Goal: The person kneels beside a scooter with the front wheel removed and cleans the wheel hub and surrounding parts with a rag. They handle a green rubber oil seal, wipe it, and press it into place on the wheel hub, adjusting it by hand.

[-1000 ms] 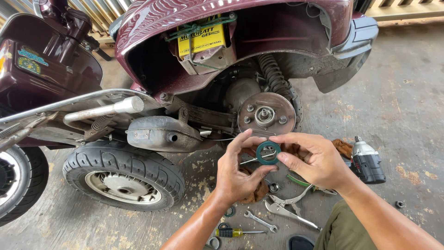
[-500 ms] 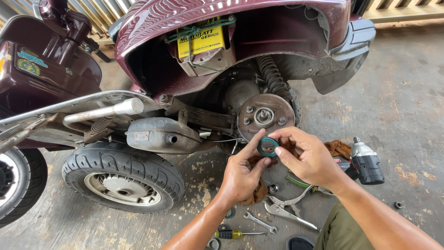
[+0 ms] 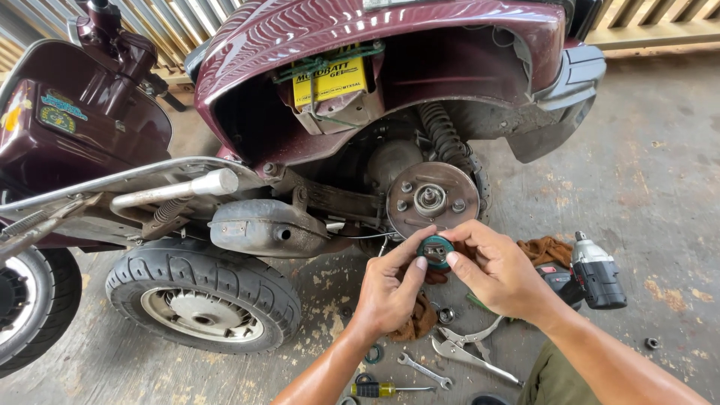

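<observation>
Head view, starting nearest: a yellow-handled screwdriver point(image 3: 375, 389), a small spanner point(image 3: 424, 370) and pliers point(image 3: 466, 351) lie on the concrete floor point(image 3: 645, 187), all within easy reach. Just above them the left hand point(image 3: 390, 289) and right hand point(image 3: 499, 270) meet, fingertips of both pinched narrowly around a small teal round part point(image 3: 435, 248), apparently so it can be turned and looked at. An impact driver point(image 3: 598, 271) rests on the floor to the right. Beyond the hands, close by, is the bare wheel hub point(image 3: 433, 198) of the maroon scooter point(image 3: 360, 45), with the removed wheel point(image 3: 201, 292) lying at left under the footboard.
</observation>
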